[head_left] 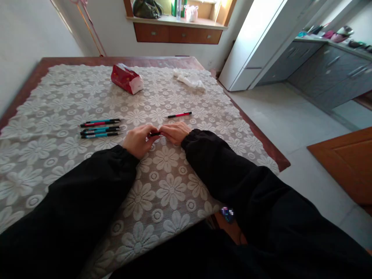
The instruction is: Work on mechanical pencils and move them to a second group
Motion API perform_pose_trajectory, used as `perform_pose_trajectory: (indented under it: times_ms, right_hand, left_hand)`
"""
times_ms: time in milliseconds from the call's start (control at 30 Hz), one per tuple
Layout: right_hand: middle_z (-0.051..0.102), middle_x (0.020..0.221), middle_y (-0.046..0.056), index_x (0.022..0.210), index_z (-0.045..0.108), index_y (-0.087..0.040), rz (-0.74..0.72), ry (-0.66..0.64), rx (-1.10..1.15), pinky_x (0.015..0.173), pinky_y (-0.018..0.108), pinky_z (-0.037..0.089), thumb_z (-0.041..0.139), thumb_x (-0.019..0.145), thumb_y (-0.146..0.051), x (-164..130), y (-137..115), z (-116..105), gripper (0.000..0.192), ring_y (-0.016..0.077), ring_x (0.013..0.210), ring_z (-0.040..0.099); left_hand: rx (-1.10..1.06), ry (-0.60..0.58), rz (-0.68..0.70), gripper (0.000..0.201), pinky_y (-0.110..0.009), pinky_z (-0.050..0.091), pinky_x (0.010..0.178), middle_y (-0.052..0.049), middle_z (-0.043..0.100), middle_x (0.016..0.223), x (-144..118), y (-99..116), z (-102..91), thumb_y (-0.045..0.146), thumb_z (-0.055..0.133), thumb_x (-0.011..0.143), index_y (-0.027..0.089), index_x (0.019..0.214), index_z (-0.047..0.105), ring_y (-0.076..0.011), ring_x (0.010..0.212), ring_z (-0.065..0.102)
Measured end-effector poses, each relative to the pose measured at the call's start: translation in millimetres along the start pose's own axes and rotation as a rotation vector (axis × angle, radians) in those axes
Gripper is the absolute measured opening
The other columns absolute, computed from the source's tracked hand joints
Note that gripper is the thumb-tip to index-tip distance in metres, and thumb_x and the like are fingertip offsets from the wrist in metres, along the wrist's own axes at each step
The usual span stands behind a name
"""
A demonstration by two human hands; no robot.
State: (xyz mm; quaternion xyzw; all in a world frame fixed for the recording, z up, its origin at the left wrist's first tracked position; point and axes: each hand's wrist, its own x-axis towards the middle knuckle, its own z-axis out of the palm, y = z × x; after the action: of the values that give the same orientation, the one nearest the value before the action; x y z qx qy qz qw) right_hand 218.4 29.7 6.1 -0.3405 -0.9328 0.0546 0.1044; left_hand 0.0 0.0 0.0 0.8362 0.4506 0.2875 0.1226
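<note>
In the head view my left hand (138, 140) is closed on a dark pen (155, 134), with its thumb and fingers around the near part. The fingers of my right hand (176, 132) are pressed together at the other end of this pen, and they hide much of it. Just beyond my right hand lies a red and black pen (180, 115). To the left of my left hand, several pens, mostly blue and black, lie side by side, among them another red and black pen (99, 123) and a blue and black pen (99, 135) nearest me.
A lace tablecloth (171, 190) with a flower pattern covers the table. Toward the back stand a red tissue packet (124, 78) and a crumpled white plastic bag (190, 80). Past the table's right edge are a white fridge (250, 46) and grey cabinets (328, 66).
</note>
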Motion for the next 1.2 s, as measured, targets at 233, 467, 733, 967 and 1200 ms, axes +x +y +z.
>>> perform_pose_trajectory:
  times_ms: [233, 467, 733, 967, 1200]
  right_hand:
    - [0.075, 0.101, 0.006, 0.119, 0.062, -0.023, 0.087, -0.169, -0.099, 0.058, 0.031, 0.021, 0.038, 0.104, -0.032, 0, -12, -10, 0.029, 0.0179, 0.072, 0.061]
    - [0.075, 0.091, 0.011, 0.118, 0.062, -0.018, 0.083, -0.205, -0.177, 0.059, 0.031, 0.025, 0.037, 0.105, -0.032, -1, -22, -10, 0.032, 0.0218, 0.073, 0.066]
    - [0.075, 0.101, 0.009, 0.114, 0.064, -0.02, 0.049, -0.145, -0.118, 0.06, 0.03, 0.024, 0.04, 0.104, -0.029, -1, -18, -8, 0.028, 0.0189, 0.074, 0.063]
    - [0.075, 0.101, 0.006, 0.114, 0.064, -0.019, 0.119, -0.015, -0.034, 0.061, 0.03, 0.02, 0.036, 0.107, -0.037, -3, -11, -4, 0.034, 0.0164, 0.075, 0.061]
    - [0.074, 0.103, 0.007, 0.113, 0.065, -0.019, 0.083, 0.011, 0.019, 0.065, 0.029, 0.026, 0.04, 0.107, -0.039, -2, -12, -2, 0.033, 0.016, 0.08, 0.06]
  left_hand:
    - [0.122, -0.097, -0.026, 0.027, -0.035, 0.05, 0.076, -0.007, 0.072, 0.088, -1, 7, -2.5, 0.038, 0.051, 0.094, 0.02, 0.098, 0.071, -0.0232, 0.081, 0.067]
    - [0.135, -0.182, 0.021, 0.029, -0.034, 0.049, 0.078, -0.007, 0.072, 0.091, -3, 10, -2.1, 0.032, 0.043, 0.098, 0.02, 0.103, 0.069, -0.023, 0.085, 0.066]
    - [0.167, -0.202, -0.049, 0.038, -0.032, 0.04, 0.063, -0.004, 0.065, 0.071, -3, 11, -2.1, 0.034, 0.035, 0.1, 0.022, 0.08, 0.064, -0.0201, 0.066, 0.059]
    - [0.118, 0.002, 0.027, 0.027, -0.035, 0.05, 0.081, -0.007, 0.071, 0.097, -2, 11, -2.1, 0.039, 0.052, 0.095, 0.019, 0.106, 0.066, -0.0231, 0.091, 0.064]
    - [0.129, -0.028, 0.005, 0.034, -0.039, 0.05, 0.087, -0.008, 0.071, 0.088, 0, 8, -3.5, 0.037, 0.042, 0.099, 0.021, 0.09, 0.07, -0.0252, 0.092, 0.063]
